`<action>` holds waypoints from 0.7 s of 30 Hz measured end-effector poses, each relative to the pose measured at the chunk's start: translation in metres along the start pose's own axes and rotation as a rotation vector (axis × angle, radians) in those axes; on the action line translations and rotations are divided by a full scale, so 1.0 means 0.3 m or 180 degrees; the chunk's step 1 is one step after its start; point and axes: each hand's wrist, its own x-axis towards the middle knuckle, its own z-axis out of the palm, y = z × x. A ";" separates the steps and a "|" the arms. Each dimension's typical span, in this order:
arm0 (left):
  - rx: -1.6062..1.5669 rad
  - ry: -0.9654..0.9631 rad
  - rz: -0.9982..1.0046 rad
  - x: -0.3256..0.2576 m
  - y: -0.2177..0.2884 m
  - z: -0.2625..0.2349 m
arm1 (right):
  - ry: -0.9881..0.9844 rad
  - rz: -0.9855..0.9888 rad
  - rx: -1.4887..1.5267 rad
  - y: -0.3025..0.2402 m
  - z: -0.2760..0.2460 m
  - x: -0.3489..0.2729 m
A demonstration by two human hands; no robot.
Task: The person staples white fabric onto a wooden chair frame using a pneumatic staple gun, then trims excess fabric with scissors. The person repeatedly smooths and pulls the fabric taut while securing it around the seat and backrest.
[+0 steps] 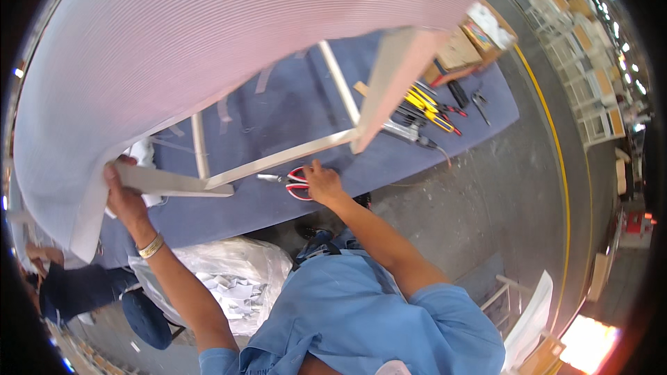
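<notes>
My left hand (122, 198) grips the near left edge of a big white ribbed panel (194, 42), which is lifted and curls up over the upper left of the view. Under it lies a pale rectangular frame (278, 158) on a blue-covered table (292, 104). My right hand (321, 182) reaches down to the table's near edge and rests on a pair of red-handled scissors (297, 184); whether its fingers close around them is hard to see. A gold bracelet sits on my left wrist.
Yellow-handled screwdrivers (427, 107), pliers (479, 105) and cardboard boxes (472, 42) lie at the table's right end. A clear plastic bag of scraps (222, 281) stands by my legs. Another person (62, 285) crouches at lower left. Grey floor with a yellow line (556, 160) runs right.
</notes>
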 end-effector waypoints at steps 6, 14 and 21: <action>-0.0064 0.0118 0.0008 0.014 -0.001 0.013 | 0.0169 -0.0692 -0.0177 0.219 -0.108 -0.122; 0.0004 0.0906 -0.0345 0.026 -0.020 -0.079 | -0.1092 0.0498 0.0173 0.695 -0.518 -0.444; 0.0640 0.1169 -0.0073 0.014 -0.041 -0.053 | 0.1150 0.1899 0.0668 1.111 -0.814 -0.522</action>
